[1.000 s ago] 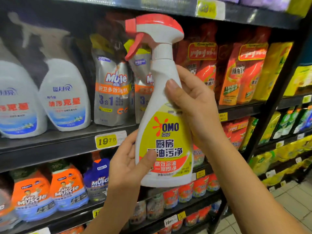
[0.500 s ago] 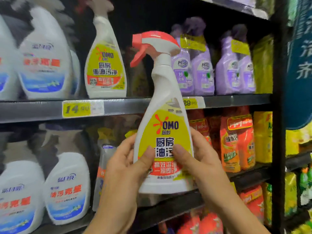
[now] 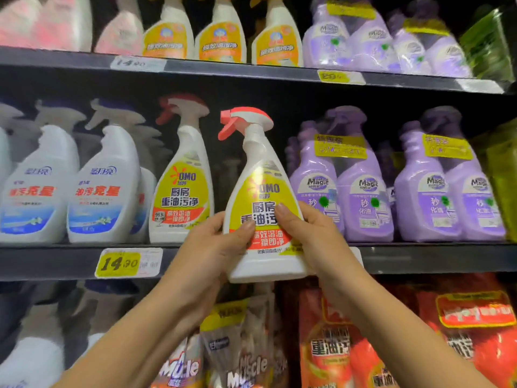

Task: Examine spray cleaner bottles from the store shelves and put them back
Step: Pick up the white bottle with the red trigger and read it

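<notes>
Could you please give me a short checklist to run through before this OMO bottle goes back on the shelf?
1. Grip: left hand and right hand both hold the bottle: ok.
2. Bottle upright, trigger on top: ok.
3. Gap between the shelved OMO bottle and the purple bottles: ok.
4. Base above the shelf edge: not ok, it hangs lower.
5. Depth of the gap, hidden behind the bottle: cannot tell.

Shop: shelves (image 3: 251, 259) stocked with cleaner bottles (image 3: 181, 191), yellow price tag (image 3: 128, 263) on edge.
</notes>
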A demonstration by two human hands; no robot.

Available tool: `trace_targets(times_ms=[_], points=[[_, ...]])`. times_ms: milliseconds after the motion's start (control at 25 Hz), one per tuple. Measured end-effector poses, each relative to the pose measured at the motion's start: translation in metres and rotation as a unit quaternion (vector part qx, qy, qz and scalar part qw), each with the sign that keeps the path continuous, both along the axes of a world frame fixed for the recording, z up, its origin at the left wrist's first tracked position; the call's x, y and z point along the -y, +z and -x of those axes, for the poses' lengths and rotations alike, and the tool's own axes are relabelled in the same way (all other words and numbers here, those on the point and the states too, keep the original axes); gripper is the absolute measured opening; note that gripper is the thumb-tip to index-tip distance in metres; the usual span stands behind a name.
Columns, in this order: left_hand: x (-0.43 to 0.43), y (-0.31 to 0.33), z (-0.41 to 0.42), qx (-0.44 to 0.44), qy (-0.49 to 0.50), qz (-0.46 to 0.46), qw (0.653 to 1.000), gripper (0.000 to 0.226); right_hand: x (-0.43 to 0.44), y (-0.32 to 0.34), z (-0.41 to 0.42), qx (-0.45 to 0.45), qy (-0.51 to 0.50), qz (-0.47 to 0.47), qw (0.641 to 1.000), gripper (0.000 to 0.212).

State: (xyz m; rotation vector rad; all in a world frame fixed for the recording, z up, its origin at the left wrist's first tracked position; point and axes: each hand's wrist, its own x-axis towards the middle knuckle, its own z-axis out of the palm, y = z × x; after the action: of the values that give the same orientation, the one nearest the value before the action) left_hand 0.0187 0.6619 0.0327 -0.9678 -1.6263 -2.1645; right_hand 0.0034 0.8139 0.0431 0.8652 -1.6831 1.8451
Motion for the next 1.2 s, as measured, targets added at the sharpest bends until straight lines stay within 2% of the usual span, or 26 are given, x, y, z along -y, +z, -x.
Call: trace_targets(times_ms=[240, 360, 480, 640, 880, 1000, 1120, 1200], points=[[-0.002, 0.040, 0.030, 0.020, 0.050, 0.044, 0.998, 0.034, -0.005, 0.034, 0.035, -0.013, -0.092, -0.033, 0.995, 0.022], [-0.003, 0.047, 0.046, 0.010, 0.076, 0.044, 0.996, 0.026, -0.003, 0.043, 0.044, -0.039, -0.135, -0.027, 0.990, 0.015], [-0.002, 0.051, 0.061, -0.003, 0.107, 0.032, 0.994, 0.029, 0.000, 0.045, 0.051, -0.064, -0.156, -0.040, 0.985, 0.010], [0.001, 0.046, 0.076, -0.016, 0.112, 0.050, 0.992, 0.028, 0.007, 0.036, 0.061, -0.131, -0.266, -0.063, 0.953, 0.023], [0.002, 0.040, 0.081, -0.075, 0.197, 0.090, 0.973, 0.027, 0.014, 0.027, 0.064, -0.208, -0.356, -0.087, 0.907, 0.025], [0.002, 0.037, 0.079, -0.158, 0.346, 0.166, 0.910, 0.025, 0.014, 0.027, 0.063, -0.202, -0.360, -0.099, 0.905, 0.028], [0.000, 0.029, 0.069, -0.249, 0.504, 0.208, 0.800, 0.034, 0.011, 0.030, 0.060, -0.185, -0.334, -0.107, 0.918, 0.032], [0.010, 0.026, 0.064, -0.307, 0.588, 0.170, 0.729, 0.036, 0.009, 0.030, 0.058, -0.169, -0.310, -0.116, 0.928, 0.036]])
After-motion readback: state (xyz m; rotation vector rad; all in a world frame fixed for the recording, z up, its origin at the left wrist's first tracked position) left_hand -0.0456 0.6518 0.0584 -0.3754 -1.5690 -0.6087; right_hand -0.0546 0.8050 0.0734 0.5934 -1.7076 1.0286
